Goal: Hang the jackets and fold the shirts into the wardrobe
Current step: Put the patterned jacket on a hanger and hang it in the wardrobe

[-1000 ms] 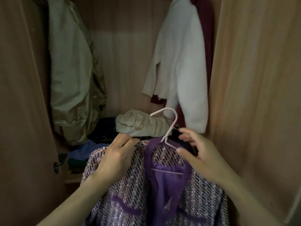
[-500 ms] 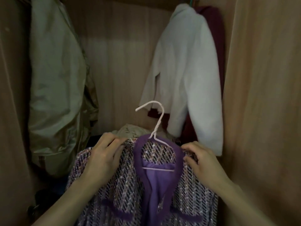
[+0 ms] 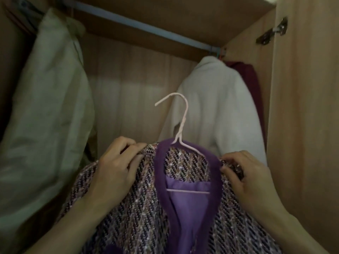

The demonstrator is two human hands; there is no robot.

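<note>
A purple tweed jacket (image 3: 139,208) with a plain purple collar hangs on a pale pink wire hanger (image 3: 180,123), held up inside the wardrobe. My left hand (image 3: 117,167) grips the jacket's left shoulder, fingers curled over the fabric. At the other shoulder my right hand (image 3: 245,175) pinches the fabric next to the collar. The hanger's hook points up and left, well below the blue rail (image 3: 139,24) and not touching it.
A pale green jacket (image 3: 45,116) hangs at the left, and a white jacket (image 3: 220,110) with a dark red garment (image 3: 251,85) behind it at the right. The open wardrobe door (image 3: 304,125) with its hinge (image 3: 273,32) stands at the right. Rail between the hanging clothes is bare.
Both hands have lifted the jacket and hanger upward. My right hand moved from the hanger's neck to the right shoulder. My view tilted up, so the rail shows and the folded clothes below are gone.
</note>
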